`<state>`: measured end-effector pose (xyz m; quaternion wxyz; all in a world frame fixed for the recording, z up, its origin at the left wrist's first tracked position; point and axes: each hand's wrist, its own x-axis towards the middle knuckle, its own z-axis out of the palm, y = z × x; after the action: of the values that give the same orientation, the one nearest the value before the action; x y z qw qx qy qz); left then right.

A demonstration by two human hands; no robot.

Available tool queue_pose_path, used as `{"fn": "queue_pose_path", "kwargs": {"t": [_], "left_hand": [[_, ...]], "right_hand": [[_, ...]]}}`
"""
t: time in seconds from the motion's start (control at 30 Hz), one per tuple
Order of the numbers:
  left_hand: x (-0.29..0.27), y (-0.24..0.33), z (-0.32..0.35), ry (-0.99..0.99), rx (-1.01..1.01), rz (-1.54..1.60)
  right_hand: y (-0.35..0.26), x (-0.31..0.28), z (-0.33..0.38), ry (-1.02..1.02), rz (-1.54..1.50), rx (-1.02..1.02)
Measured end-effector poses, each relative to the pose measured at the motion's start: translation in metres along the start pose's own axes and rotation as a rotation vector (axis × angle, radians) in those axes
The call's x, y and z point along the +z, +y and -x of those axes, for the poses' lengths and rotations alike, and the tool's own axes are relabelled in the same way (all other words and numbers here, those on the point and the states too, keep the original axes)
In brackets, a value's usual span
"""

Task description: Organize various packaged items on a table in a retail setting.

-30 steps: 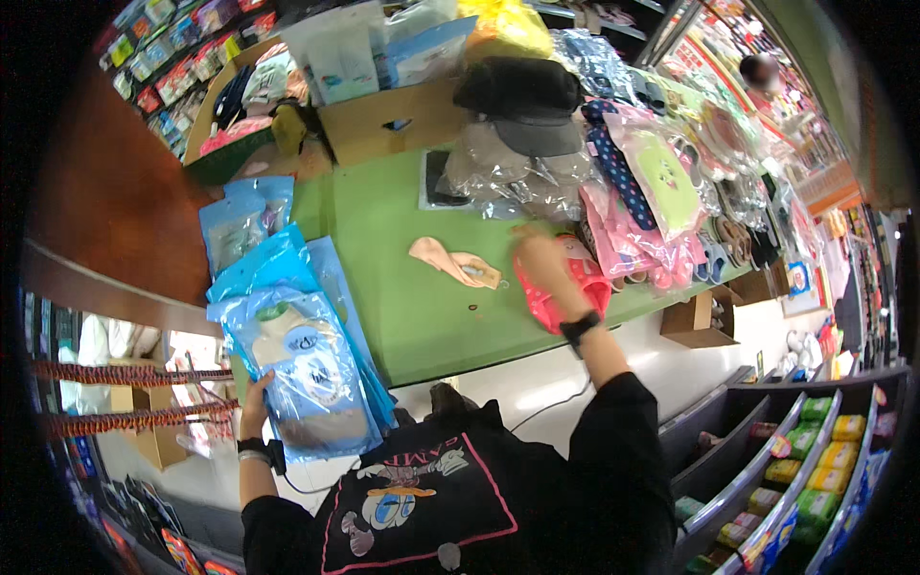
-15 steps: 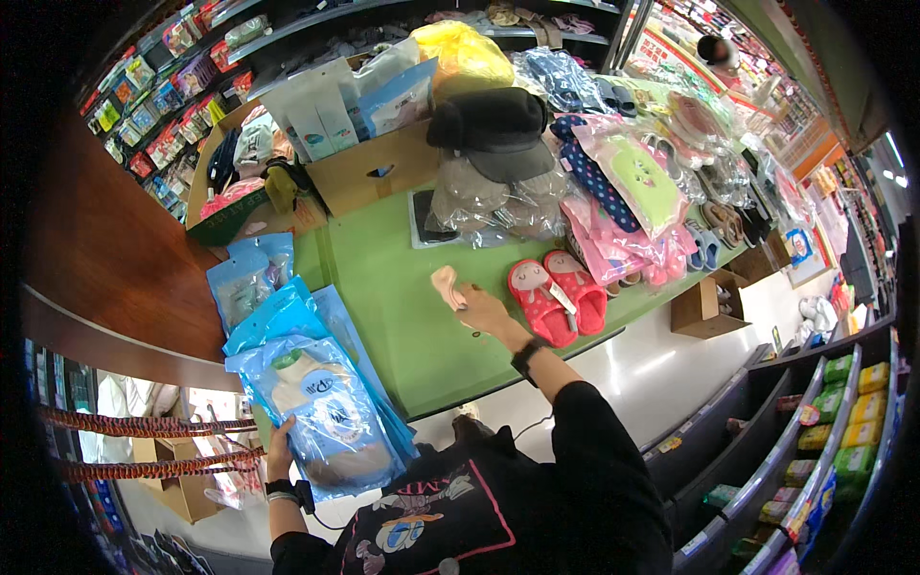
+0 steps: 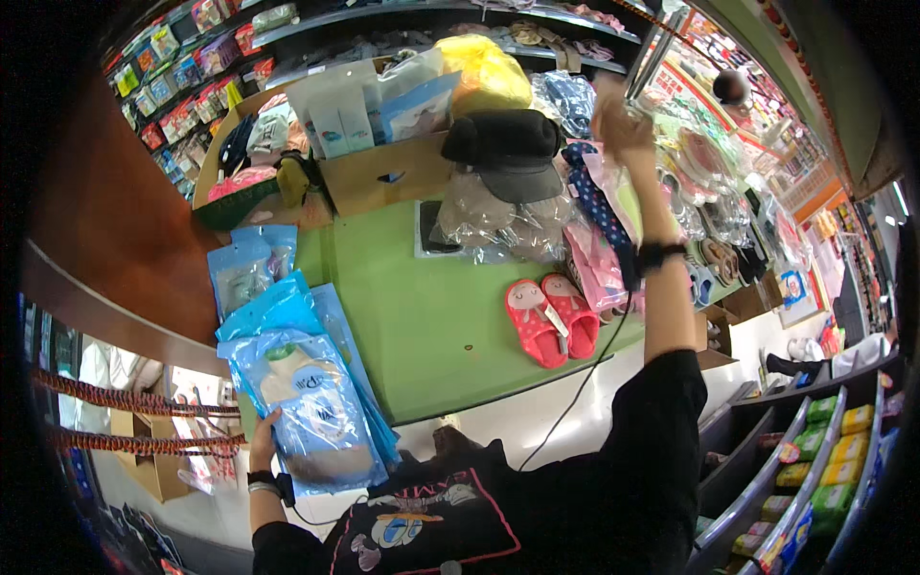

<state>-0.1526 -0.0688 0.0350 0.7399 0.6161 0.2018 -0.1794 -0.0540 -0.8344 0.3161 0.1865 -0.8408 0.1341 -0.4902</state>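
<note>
At the lower left, my left hand (image 3: pixel 264 439) grips the left edge of a clear-and-blue plastic bag of clothing (image 3: pixel 305 407), with pale folded fabric inside. Beneath it lie more blue bags (image 3: pixel 273 305), overlapping in a stack on the green table (image 3: pixel 422 331). My right arm reaches far out to the upper right. There my right hand (image 3: pixel 623 129) is raised near a metal post, above the bagged slippers; motion smears its fingers, so what it holds, if anything, cannot be made out. A pair of red dotted slippers (image 3: pixel 553 321) sits at the table's front edge.
A black cap (image 3: pixel 517 168) rests on clear-bagged grey items behind the slippers. Cardboard boxes (image 3: pixel 383 182) of clothing and packets line the back, beside a yellow bag (image 3: pixel 484 75). Dark shelving (image 3: pixel 767 479) stands at the lower right; twisted cords (image 3: pixel 144 441) hang at the left.
My right hand has swung from mid-table, where it held a small beige piece, up to the far right. That piece is gone from the table area. My left hand stays on the bag.
</note>
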Motion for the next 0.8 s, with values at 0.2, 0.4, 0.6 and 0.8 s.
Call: {"fn": "queue_pose_path", "kwargs": {"t": [0.2,0.4,0.6,0.8], "left_hand": [[-0.012,-0.003,0.003,-0.007,0.044,-0.006],[-0.007,0.002,0.008,0.05,0.052,-0.057],[-0.034,-0.013,0.014,0.095,0.005,0.006],[-0.011,-0.003,0.011,0.037,-0.028,0.032]], "right_hand": [[-0.035,0.036,-0.012,0.085,0.116,0.082],[-0.113,0.151,0.221,-0.816,-0.443,0.393],[-0.094,0.29,0.347,-0.369,-1.515,1.607],[-0.054,0.335,0.355,-0.225,-1.215,1.262]]}}
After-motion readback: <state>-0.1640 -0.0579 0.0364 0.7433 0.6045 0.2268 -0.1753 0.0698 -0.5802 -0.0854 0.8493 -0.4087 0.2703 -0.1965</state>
